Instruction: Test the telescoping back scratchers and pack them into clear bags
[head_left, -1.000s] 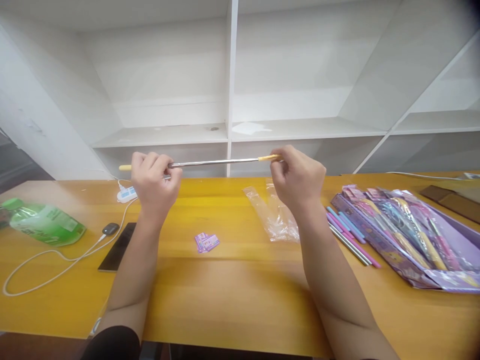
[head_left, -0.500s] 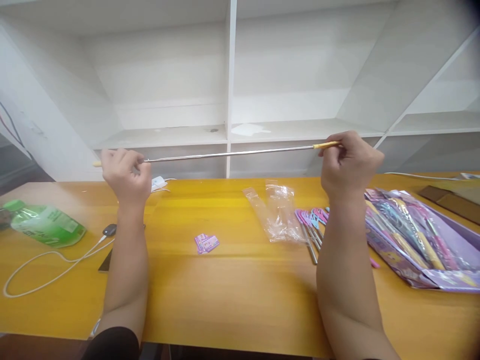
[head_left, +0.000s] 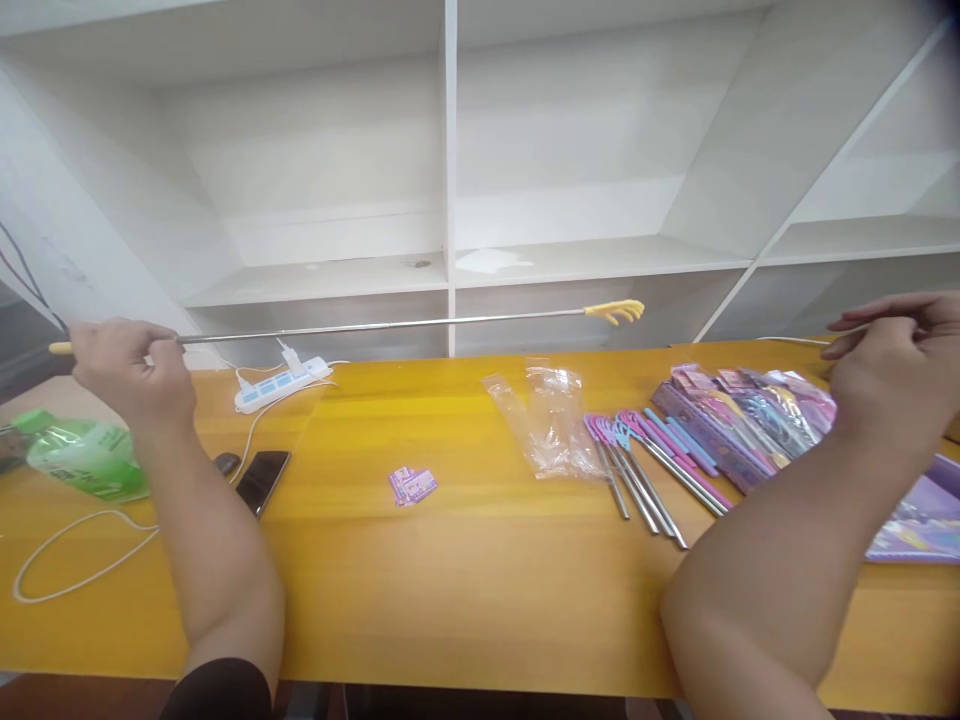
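My left hand (head_left: 133, 375) is closed around the yellow handle end of an extended telescopic back scratcher (head_left: 390, 325). Its thin metal rod reaches rightward above the table, nearly level, and ends in a yellow hand-shaped claw. Off to the right, apart from the claw, my right hand (head_left: 900, 345) is held up with its fingers loosely stretched and nothing visible in them. Below the claw lie several more back scratchers (head_left: 637, 480) with pink, purple and blue heads and metal rods. A purple box (head_left: 919, 515) of bagged back scratchers (head_left: 750, 410) stands partly behind my right forearm.
Clear plastic bags (head_left: 555, 425) and small purple cards (head_left: 412, 485) lie on the yellow table (head_left: 480, 600). To the left are a green bottle (head_left: 86, 455), a phone (head_left: 262, 480), a white cable (head_left: 45, 535) and a power strip (head_left: 285, 385). White shelving (head_left: 450, 180) rises behind.
My right hand has let go of the yellow claw end and moved right. My left hand has moved left with the back scratcher, whose claw now shows.
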